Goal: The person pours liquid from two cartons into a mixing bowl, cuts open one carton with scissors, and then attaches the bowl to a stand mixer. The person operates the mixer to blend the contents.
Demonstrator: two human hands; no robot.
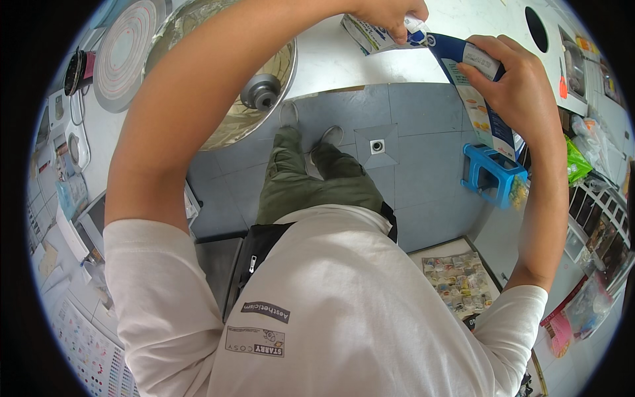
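Note:
My right hand [521, 74] is closed around a tilted blue and white carton [471, 99], its printed panels facing up. The fingers of my left hand [392, 15] pinch at the upper end of this carton, where a small white and blue part shows; its exact form is unclear. Just below the left hand, a second printed carton [369, 37] rests by the white worktop's front edge; whether my left hand touches it cannot be told. Under my left forearm is a large metal bowl [292, 64], smeared inside with pale cream, with a round metal fitting [260, 93] in it.
Left of the bowl stands a round cake turntable [124, 54] with red rings. An orange-handled tool [563, 87] lies at the worktop's right. On the tiled floor are a blue plastic stool [488, 173] and a drain [377, 146]. Plastic bags [593, 139] and a wire rack [600, 203] are at right.

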